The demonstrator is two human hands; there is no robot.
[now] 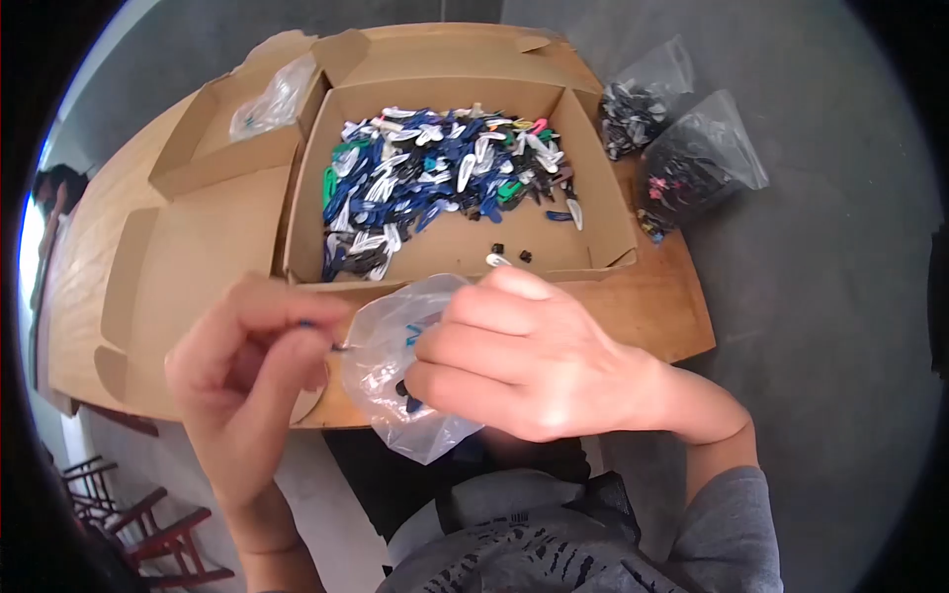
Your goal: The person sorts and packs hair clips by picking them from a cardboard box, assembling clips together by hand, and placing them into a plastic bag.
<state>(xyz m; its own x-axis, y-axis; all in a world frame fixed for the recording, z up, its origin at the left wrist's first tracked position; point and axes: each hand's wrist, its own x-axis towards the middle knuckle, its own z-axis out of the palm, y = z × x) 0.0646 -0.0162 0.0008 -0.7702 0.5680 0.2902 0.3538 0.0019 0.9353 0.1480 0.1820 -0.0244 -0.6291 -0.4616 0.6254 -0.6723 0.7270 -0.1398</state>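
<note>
In front of my body, my right hand [529,361] is curled closed at the edge of a clear plastic bag [381,381], gripping it. Inside or behind the film, a small bright-blue piece [412,334] shows. A dark piece [403,389] sits beside the right fingers; whether it lies in the bag or in the hand I cannot tell. Just left of the bag, my left hand [259,361] pinches a small dark-blue hair clip [308,324], mostly covered by the fingers. Beyond both hands, an open cardboard box [465,94] holds a heap of snap hair clips [435,168], mostly blue, white and black.
Two filled clear bags, one [633,114] behind the other [687,168], stand at the table's right. A smaller cardboard box [222,163] with a crumpled plastic bag [277,99] is at the left. The wooden table [682,316] ends close to me. Dark red stools [173,544] stand lower left.
</note>
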